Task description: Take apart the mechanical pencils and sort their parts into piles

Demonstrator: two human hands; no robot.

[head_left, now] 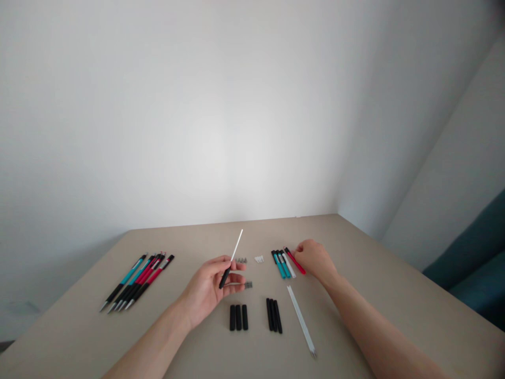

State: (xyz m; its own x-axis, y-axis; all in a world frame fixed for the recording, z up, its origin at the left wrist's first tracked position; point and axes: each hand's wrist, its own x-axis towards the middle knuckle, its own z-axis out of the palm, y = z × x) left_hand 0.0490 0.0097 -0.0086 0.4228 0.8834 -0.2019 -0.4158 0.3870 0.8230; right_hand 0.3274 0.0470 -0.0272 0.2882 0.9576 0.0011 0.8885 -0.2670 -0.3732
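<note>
Assembled pens (pixel 138 287), teal and red above their black grips, lie slantwise together at the left of the desk (pixel 221 358). Toward the back, near the middle, sit small grey coiled pieces (pixel 241 260) and, just beside them, a group of tiny white parts (pixel 259 259). Teal barrels (pixel 279 267), a white barrel (pixel 288 265) and a red barrel (pixel 295 260) lie side by side right of these. Nearer the front are three thick black sleeves (pixel 238 318), some slim black tubes (pixel 273 316) and a narrow bundle of white rods (pixel 302 321). The left hand stands in the way of some of this: its fingers partly cover the grey coils and more grey bits (pixel 248 285) by the lower fingertips. Dark teal fabric (pixel 469 258) hangs at the far right.

The left hand (pixel 207 284) is raised in front of the coils, palm turned inward, thumb and fingers pinching a black tube (pixel 224 276) from which a white rod (pixel 236 246) points up and slightly right. The right hand (pixel 315 258) reaches in from the right, knuckles up, fingers curled beside the red barrel (whether they grip it, I cannot tell; the hand hides them).
</note>
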